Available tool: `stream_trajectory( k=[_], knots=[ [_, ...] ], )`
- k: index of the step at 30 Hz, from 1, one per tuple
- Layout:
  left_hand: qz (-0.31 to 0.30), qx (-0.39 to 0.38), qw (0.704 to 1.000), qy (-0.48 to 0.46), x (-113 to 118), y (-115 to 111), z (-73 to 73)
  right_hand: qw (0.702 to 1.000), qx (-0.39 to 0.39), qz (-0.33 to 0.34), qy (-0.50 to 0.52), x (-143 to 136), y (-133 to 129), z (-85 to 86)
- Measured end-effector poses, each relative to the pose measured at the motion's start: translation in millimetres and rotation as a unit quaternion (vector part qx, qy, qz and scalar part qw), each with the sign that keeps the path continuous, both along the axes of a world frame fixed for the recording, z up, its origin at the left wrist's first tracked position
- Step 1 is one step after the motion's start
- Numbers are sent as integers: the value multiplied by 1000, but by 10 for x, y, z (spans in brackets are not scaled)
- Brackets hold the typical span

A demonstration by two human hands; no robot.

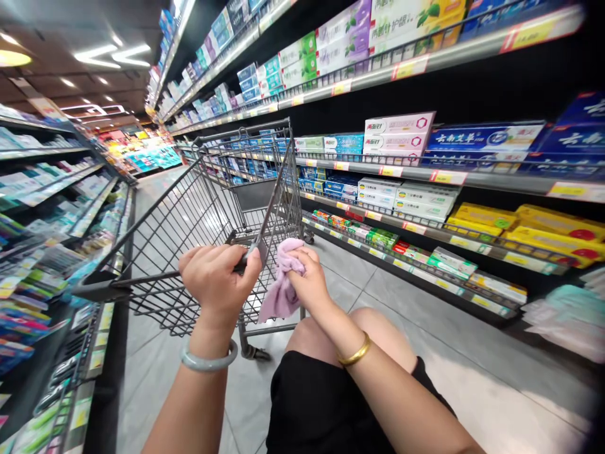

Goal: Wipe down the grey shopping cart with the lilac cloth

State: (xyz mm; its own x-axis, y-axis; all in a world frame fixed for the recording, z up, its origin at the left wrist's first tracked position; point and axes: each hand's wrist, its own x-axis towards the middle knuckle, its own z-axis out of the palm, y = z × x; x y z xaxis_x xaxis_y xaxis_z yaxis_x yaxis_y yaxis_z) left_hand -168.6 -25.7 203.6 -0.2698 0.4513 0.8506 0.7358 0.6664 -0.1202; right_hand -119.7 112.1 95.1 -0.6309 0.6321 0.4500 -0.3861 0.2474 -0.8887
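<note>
My left hand (pixel 220 274) is wrapped round the handle (pixel 163 275) of a grey wire shopping cart (pixel 170 214), near the handle's right end. A crumpled pink-purple cloth (pixel 281 293) is bunched in my right hand (pixel 307 271), its loose end hanging down beside the cart's right side. Fingers of the right hand are closed over the upper part of the cloth. The cart's basket shows bare wire mesh and a grey plastic panel (pixel 255 195). My knees are bent low behind the cart.
Shelves (pixel 326 173) of toothpaste boxes run along the right, with yellow boxes (pixel 486 221) low down. Another stocked shelf (pixel 51 202) lines the left side, blurred. Grey floor tiles (pixel 397 315) lie between them. A pale bundle (pixel 564 309) is at the right edge.
</note>
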Motion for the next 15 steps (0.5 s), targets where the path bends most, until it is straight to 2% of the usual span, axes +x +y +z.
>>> stream_trajectory(
  k=[4, 7, 11, 15],
  knots=[
    [-6, -3, 1000, 9, -40, -58, -6, 989, 104, 22, 99, 4, -24, 294],
    [-12, -5, 1000, 13, -61, -104, 0, 986, 133, 23, 99, -162, 120, 496],
    [-23, -2, 1000, 15, -59, -168, 18, 994, 96, -6, 53, -360, 254, 555],
    [-32, -3, 999, 27, -86, -251, 14, 981, 140, 37, 132, -296, 57, 549]
  ],
)
